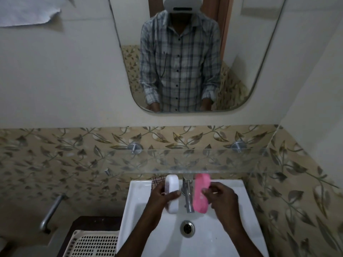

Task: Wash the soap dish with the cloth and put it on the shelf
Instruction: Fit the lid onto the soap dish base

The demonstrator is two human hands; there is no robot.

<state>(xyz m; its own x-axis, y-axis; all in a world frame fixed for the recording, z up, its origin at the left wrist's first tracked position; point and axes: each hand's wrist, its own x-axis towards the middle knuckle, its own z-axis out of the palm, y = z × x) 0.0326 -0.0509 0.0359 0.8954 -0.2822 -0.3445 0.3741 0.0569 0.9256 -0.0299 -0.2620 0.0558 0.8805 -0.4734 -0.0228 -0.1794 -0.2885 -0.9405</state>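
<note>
Over the white sink [246, 219], my left hand [159, 199] grips a white oval piece of the soap dish [172, 184], held on edge to the left of the tap [187, 195]. My right hand [222, 199] holds a pink oval piece of the soap dish [199, 197], also on edge, to the right of the tap. A checked cloth [156, 180] lies on the sink's back rim, mostly hidden behind my left hand. The glass shelf [185, 160] runs along the wall just above the sink.
The sink drain [187, 229] lies below the tap. A cream plastic basket [91, 245] stands at the lower left beside a metal wall bar [51, 212]. A mirror [185, 52] hangs above the shelf. The side wall closes in on the right.
</note>
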